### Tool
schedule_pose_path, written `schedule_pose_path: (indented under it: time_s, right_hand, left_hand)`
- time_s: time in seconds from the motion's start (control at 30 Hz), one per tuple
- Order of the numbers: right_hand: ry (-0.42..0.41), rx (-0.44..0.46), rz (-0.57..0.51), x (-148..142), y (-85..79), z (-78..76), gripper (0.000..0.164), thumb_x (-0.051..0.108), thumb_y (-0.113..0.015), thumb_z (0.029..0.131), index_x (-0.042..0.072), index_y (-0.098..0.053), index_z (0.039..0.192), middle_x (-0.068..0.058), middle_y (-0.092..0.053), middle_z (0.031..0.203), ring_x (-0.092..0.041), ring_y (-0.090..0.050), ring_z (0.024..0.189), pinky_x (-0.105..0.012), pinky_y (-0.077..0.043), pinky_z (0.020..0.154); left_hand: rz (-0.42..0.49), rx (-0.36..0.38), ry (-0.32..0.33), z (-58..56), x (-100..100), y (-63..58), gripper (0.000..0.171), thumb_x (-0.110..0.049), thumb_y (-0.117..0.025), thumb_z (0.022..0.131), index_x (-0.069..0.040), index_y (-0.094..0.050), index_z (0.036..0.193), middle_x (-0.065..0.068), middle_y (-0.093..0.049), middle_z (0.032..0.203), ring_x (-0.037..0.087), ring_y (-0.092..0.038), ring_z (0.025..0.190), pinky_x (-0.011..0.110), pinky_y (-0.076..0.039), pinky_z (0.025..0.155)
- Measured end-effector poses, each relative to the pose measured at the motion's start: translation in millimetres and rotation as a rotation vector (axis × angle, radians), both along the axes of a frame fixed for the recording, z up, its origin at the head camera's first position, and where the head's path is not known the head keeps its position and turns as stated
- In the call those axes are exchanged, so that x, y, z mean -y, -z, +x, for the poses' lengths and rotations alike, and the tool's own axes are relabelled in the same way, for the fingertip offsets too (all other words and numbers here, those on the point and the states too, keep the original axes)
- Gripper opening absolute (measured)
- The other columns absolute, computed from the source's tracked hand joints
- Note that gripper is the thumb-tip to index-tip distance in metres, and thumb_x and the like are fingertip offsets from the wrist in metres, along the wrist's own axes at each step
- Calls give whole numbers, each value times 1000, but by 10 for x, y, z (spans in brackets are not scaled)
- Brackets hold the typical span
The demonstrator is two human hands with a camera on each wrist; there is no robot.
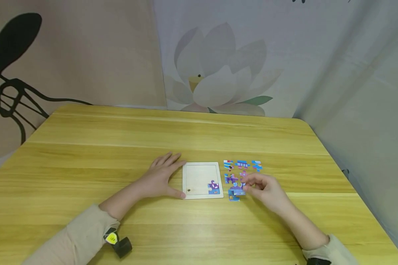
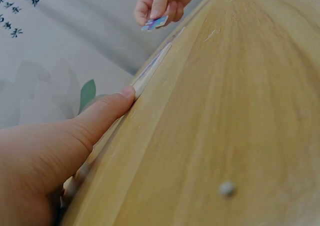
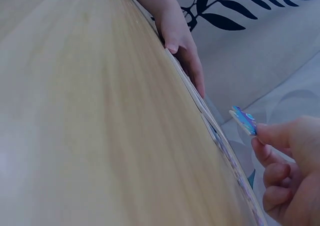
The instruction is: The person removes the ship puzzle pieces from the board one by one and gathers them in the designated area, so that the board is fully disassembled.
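Observation:
My left hand (image 1: 159, 178) lies at the left side of a shallow wooden puzzle tray (image 1: 197, 176), fingers spread. Its thumb touches the tray's lower left corner, and the forefinger reaches the upper left one. Inside the tray, one purple-and-blue puzzle piece (image 1: 213, 188) sits in the lower right corner. My right hand (image 1: 266, 189) pinches another puzzle piece (image 3: 244, 121) between thumb and fingertips, raised above the table. In the head view this held piece overlaps the loose puzzle pieces (image 1: 242, 164) laid out in rows right of the tray.
The wooden table (image 1: 136, 129) extends widely around the tray. Behind it hangs a curtain (image 1: 119, 55) printed with a flower and dark leaves. A black wrist device (image 1: 121, 246) is strapped over the left sleeve. A small pale spot (image 2: 227, 188) shows on the wood in the left wrist view.

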State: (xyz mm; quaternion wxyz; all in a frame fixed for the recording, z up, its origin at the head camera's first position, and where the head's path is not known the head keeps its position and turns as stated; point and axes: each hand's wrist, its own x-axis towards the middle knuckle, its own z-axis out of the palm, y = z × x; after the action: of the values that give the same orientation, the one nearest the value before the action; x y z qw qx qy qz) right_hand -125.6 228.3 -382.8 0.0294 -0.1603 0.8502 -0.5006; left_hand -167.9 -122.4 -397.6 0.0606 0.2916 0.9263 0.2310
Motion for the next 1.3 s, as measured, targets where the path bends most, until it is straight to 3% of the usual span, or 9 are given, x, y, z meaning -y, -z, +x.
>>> schedule_pose_path:
  time_s: [0.23,0.5,0.73,0.97,1.3]
  right_hand:
    - [13,44,3,-149,18,3,12,4,-71,84,2,-69,97,-8,-64,83,-7,-40,54,-19,-34,46]
    - [9,110,33,-284,33,4,14,3,-70,85,0,-68,98,-11,-65,94,-14,-61,73,-24,-51,59]
    - [-4,139,51,-349,66,-5,14,1,-69,86,-2,-68,100,-10,-66,88,-15,-61,72,-24,-52,60]
    - [10,97,58,-349,97,-12,12,-1,-70,84,0,-69,96,-6,-67,84,-14,-60,69,-23,-51,57]
    - [27,-22,244,-314,113,-11,9,8,-75,82,10,-73,91,5,-64,76,-11,-57,66,-24,-48,56]
  left_hand:
    - [0,2,-3,8,-2,-5,112,-75,-69,64,-13,-32,150,15,-13,158,40,-2,142,63,-2,109]
    - [-2,-6,3,4,-8,-3,112,-75,-68,64,-13,-32,150,15,-13,158,40,-2,142,63,-3,109]
    - [4,-3,5,9,-10,-12,111,-74,-69,65,-13,-32,150,15,-13,158,40,-3,142,62,-2,109]
    - [5,-13,5,2,-3,4,112,-75,-68,64,-12,-33,150,15,-14,157,41,-3,142,63,-3,109]
    - [5,-19,4,5,-3,18,113,-76,-67,64,-12,-32,150,15,-14,157,41,-4,142,63,-3,109]
